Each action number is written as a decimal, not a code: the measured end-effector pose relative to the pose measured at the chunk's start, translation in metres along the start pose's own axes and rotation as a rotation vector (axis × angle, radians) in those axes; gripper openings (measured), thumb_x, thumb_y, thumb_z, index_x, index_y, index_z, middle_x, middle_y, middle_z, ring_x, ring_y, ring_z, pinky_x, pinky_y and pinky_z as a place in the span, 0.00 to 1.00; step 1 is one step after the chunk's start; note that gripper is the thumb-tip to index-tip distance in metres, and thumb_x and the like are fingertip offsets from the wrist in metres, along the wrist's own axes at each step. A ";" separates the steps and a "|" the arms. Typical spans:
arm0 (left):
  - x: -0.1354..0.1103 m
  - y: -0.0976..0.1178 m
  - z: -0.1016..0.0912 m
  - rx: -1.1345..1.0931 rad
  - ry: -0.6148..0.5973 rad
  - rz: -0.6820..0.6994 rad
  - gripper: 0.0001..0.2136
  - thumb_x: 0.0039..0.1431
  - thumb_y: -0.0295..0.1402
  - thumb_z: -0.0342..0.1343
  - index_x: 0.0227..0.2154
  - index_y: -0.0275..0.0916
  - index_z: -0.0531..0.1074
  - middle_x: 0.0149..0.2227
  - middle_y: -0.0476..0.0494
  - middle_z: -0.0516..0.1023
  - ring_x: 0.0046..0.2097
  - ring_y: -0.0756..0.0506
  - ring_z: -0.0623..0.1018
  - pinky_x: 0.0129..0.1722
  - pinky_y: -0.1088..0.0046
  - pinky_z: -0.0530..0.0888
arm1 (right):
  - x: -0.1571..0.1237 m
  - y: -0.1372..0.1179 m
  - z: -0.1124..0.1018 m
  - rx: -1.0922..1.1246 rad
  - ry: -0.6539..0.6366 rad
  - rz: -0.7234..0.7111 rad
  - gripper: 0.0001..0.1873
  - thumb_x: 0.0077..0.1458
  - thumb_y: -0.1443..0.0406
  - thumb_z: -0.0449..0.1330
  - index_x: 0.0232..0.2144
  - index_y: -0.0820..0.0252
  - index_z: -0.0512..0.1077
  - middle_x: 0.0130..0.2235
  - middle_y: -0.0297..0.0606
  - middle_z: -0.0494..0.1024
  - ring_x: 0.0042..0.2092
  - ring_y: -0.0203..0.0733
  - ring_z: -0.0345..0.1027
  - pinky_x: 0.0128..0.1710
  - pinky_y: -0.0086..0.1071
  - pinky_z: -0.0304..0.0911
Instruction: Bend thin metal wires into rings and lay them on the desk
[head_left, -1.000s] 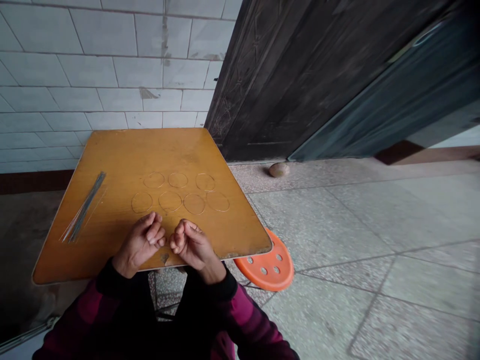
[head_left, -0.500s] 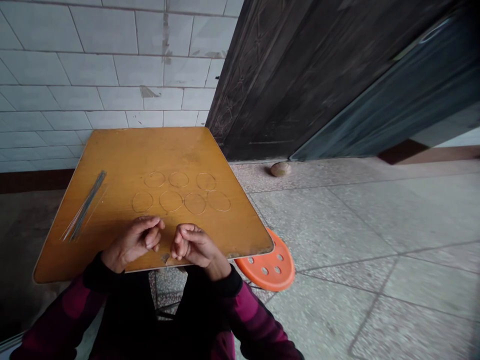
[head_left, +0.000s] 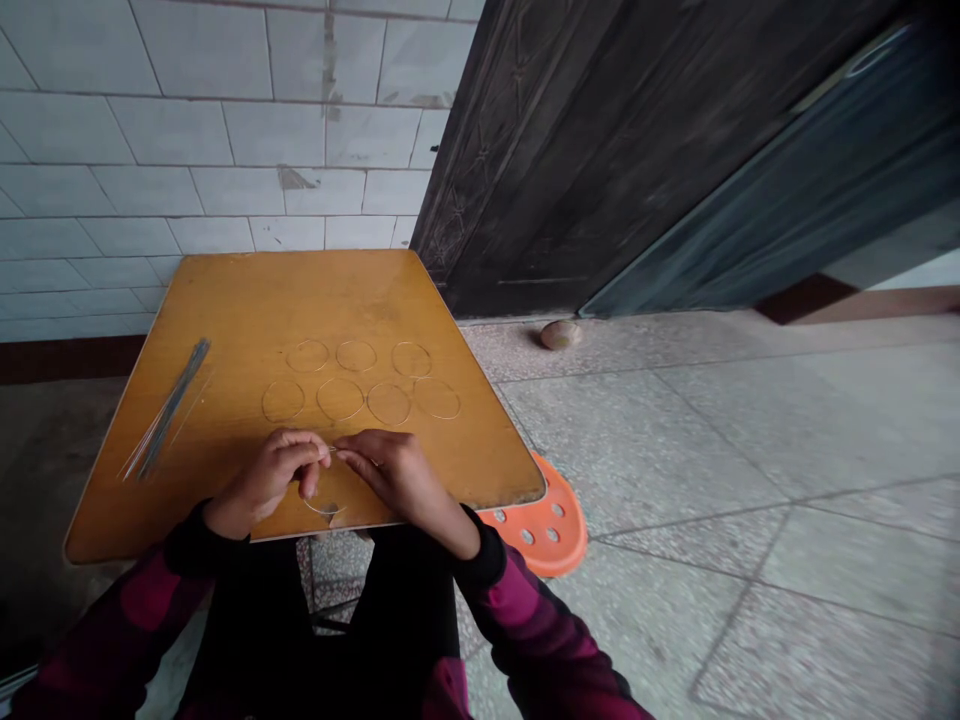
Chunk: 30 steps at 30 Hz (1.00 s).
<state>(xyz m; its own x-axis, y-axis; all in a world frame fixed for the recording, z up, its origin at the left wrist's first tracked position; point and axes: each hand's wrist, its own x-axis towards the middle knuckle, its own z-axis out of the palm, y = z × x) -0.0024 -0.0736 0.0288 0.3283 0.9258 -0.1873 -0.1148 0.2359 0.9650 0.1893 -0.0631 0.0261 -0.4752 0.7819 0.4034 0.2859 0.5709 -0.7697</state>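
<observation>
Amber wooden counter [head_left: 337, 290]: straight thin metal wire bundle [head_left: 169, 420], seven thin wire rings [head_left: 340, 379] lying flat; left hand [head_left: 266, 482] and right hand [head_left: 397, 478] pinch one thin wire loop [head_left: 324, 508].

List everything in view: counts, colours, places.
rectangular wooden tabletop: one, ochre, centre
straight thin metal wires: one bundle, grey, tabletop's left side
round thin wire rings: seven, pale, two rows on tabletop
thin wire loop: one, pale, between both hands
perforated round plastic stool: one, orange, past table's right corner
smooth oval stone: one, tan, floor by door
carved wooden door: one, near-black, upper centre
flat panel: one, blue-grey, upper right
tiled wall: one, white, upper left
speckled stone floor: one, grey, right
left hand: on the loop
right hand: on the loop
plaid sleeves: two, maroon-black, forearms
</observation>
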 end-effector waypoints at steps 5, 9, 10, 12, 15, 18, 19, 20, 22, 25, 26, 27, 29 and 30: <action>0.002 -0.003 0.001 0.058 -0.041 -0.006 0.11 0.56 0.33 0.56 0.21 0.35 0.74 0.13 0.48 0.71 0.19 0.52 0.68 0.27 0.75 0.65 | 0.006 -0.004 -0.009 -0.165 -0.103 -0.051 0.13 0.64 0.61 0.54 0.35 0.57 0.78 0.30 0.39 0.78 0.31 0.39 0.69 0.33 0.30 0.61; 0.005 -0.011 -0.003 -0.251 -0.147 -0.054 0.11 0.54 0.40 0.62 0.29 0.35 0.75 0.28 0.43 0.78 0.30 0.49 0.76 0.34 0.73 0.71 | 0.007 0.000 -0.012 -0.044 -0.039 -0.065 0.11 0.64 0.63 0.54 0.34 0.58 0.75 0.33 0.40 0.76 0.37 0.41 0.69 0.40 0.35 0.63; 0.006 -0.015 -0.004 -0.342 -0.188 -0.059 0.12 0.53 0.41 0.63 0.31 0.35 0.75 0.33 0.41 0.78 0.36 0.46 0.77 0.39 0.69 0.72 | 0.007 0.002 -0.012 -0.007 -0.013 -0.068 0.11 0.64 0.62 0.54 0.33 0.58 0.75 0.33 0.40 0.76 0.39 0.42 0.69 0.42 0.36 0.63; 0.008 -0.024 -0.005 -0.499 -0.288 -0.086 0.16 0.51 0.43 0.65 0.37 0.37 0.74 0.43 0.38 0.77 0.46 0.41 0.76 0.47 0.59 0.72 | 0.006 0.006 -0.010 0.060 0.034 -0.062 0.10 0.62 0.61 0.56 0.32 0.58 0.75 0.36 0.41 0.74 0.43 0.43 0.68 0.44 0.38 0.64; 0.009 -0.034 -0.003 -0.629 -0.390 -0.152 0.22 0.49 0.48 0.65 0.41 0.38 0.73 0.47 0.36 0.75 0.50 0.36 0.75 0.49 0.49 0.70 | 0.005 0.010 -0.007 0.123 0.075 -0.050 0.10 0.61 0.60 0.57 0.32 0.58 0.74 0.41 0.42 0.71 0.46 0.44 0.67 0.46 0.39 0.64; 0.009 -0.032 -0.001 -0.475 -0.239 -0.065 0.17 0.50 0.46 0.65 0.36 0.37 0.75 0.41 0.39 0.77 0.45 0.39 0.77 0.48 0.55 0.71 | 0.004 0.010 -0.006 0.093 0.066 -0.040 0.09 0.62 0.62 0.56 0.32 0.58 0.72 0.40 0.42 0.71 0.45 0.44 0.66 0.46 0.39 0.64; 0.009 -0.029 0.000 -0.347 -0.132 0.002 0.13 0.50 0.41 0.65 0.34 0.38 0.76 0.39 0.41 0.77 0.43 0.42 0.76 0.48 0.61 0.71 | 0.004 0.009 -0.006 0.060 0.052 -0.033 0.08 0.62 0.63 0.55 0.32 0.58 0.71 0.40 0.42 0.71 0.44 0.44 0.67 0.45 0.39 0.63; 0.008 -0.025 -0.001 -0.202 -0.014 0.072 0.09 0.51 0.37 0.66 0.32 0.38 0.77 0.37 0.42 0.77 0.42 0.44 0.76 0.49 0.66 0.70 | 0.003 0.009 -0.006 0.021 0.040 -0.025 0.08 0.62 0.64 0.54 0.32 0.58 0.71 0.39 0.42 0.72 0.44 0.44 0.67 0.45 0.39 0.63; 0.007 -0.017 -0.002 0.038 0.170 0.184 0.05 0.49 0.28 0.66 0.31 0.38 0.80 0.36 0.43 0.78 0.42 0.47 0.74 0.48 0.74 0.68 | 0.002 0.008 -0.005 -0.057 0.025 -0.012 0.07 0.62 0.66 0.54 0.32 0.58 0.69 0.39 0.43 0.72 0.43 0.45 0.66 0.45 0.40 0.62; 0.005 -0.010 -0.003 0.108 0.256 0.215 0.08 0.47 0.20 0.65 0.29 0.39 0.81 0.34 0.41 0.79 0.41 0.46 0.74 0.45 0.77 0.68 | 0.001 0.009 -0.001 -0.122 0.030 0.004 0.06 0.61 0.67 0.53 0.31 0.58 0.68 0.37 0.43 0.73 0.42 0.46 0.67 0.45 0.41 0.61; 0.005 -0.009 -0.003 0.088 0.259 0.198 0.09 0.47 0.19 0.64 0.28 0.40 0.81 0.33 0.42 0.79 0.41 0.46 0.75 0.43 0.77 0.69 | 0.001 0.009 0.001 -0.118 0.036 0.012 0.06 0.61 0.67 0.53 0.31 0.58 0.67 0.37 0.43 0.73 0.42 0.46 0.67 0.44 0.41 0.61; 0.006 -0.009 -0.002 0.069 0.261 0.180 0.09 0.47 0.19 0.63 0.28 0.40 0.81 0.31 0.42 0.79 0.40 0.46 0.75 0.41 0.77 0.70 | 0.000 0.010 0.004 -0.102 0.047 0.024 0.07 0.61 0.67 0.53 0.30 0.58 0.67 0.37 0.42 0.73 0.41 0.45 0.67 0.44 0.40 0.61; 0.008 -0.010 -0.001 0.055 0.261 0.156 0.07 0.49 0.21 0.63 0.27 0.41 0.80 0.28 0.45 0.78 0.37 0.47 0.76 0.38 0.77 0.70 | -0.001 0.011 0.007 -0.046 0.080 0.046 0.08 0.61 0.66 0.53 0.29 0.57 0.67 0.36 0.42 0.72 0.40 0.44 0.67 0.43 0.39 0.62; 0.010 -0.012 0.000 0.047 0.245 0.150 0.04 0.50 0.24 0.64 0.27 0.40 0.79 0.27 0.45 0.78 0.35 0.47 0.76 0.37 0.77 0.70 | -0.002 0.012 0.008 -0.014 0.100 0.050 0.08 0.62 0.65 0.53 0.29 0.57 0.67 0.36 0.41 0.72 0.40 0.44 0.67 0.43 0.39 0.62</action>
<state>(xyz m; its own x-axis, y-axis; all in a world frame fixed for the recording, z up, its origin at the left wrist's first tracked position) 0.0023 -0.0673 0.0153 0.0744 0.9944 -0.0755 -0.0995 0.0828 0.9916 0.1868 -0.0599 0.0126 -0.3751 0.8301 0.4125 0.3194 0.5335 -0.7831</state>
